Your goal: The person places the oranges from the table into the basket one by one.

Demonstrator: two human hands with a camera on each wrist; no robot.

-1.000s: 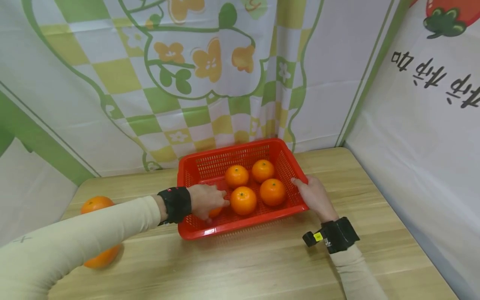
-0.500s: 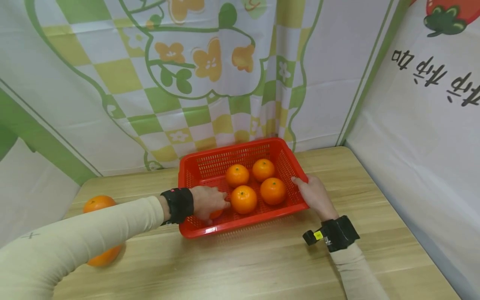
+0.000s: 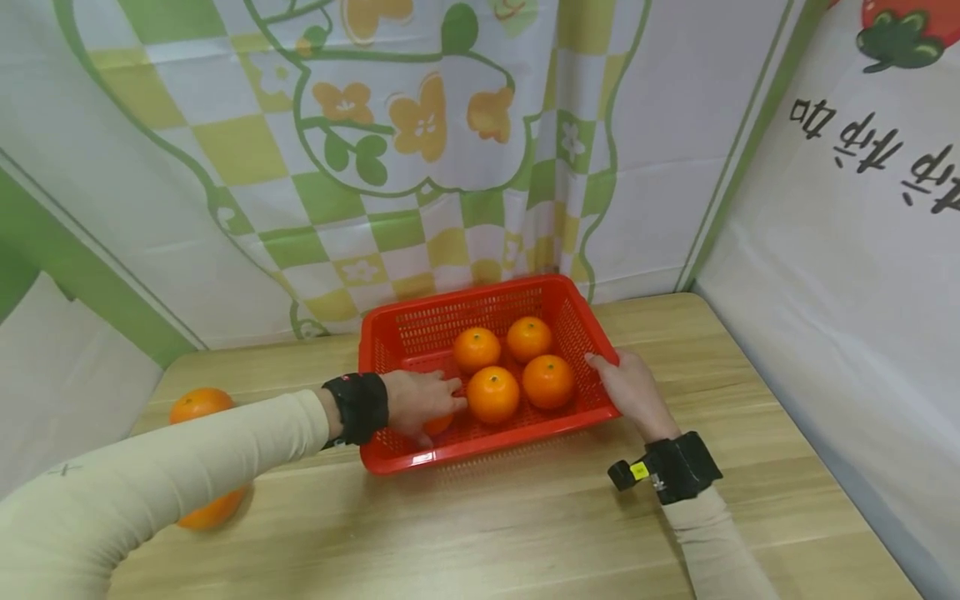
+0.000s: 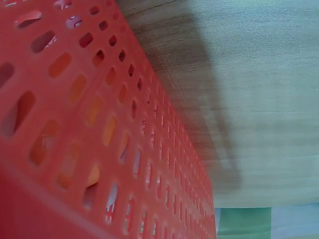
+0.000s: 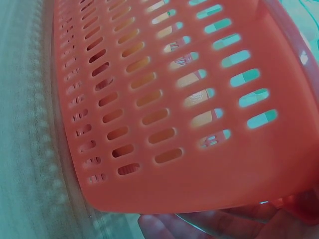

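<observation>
A red slotted plastic basket stands on the table with several oranges inside. My left hand reaches over its left side, thumb and fingers round an orange that the hand mostly covers. My right hand grips the right rim, thumb on the inner side. In the left wrist view the basket wall hides the left hand, with orange colour behind its slots. From the right wrist, the fingers show below the basket wall.
Left of the basket, an upper orange and a lower orange lie on the wooden table, partly hidden by the left sleeve. A patterned curtain hangs close behind the basket. A white wall covering borders the right side.
The fingers of my left hand have spread slightly over the orange in the basket. My right hand keeps its grip on the rim. The head view has shifted a little.
</observation>
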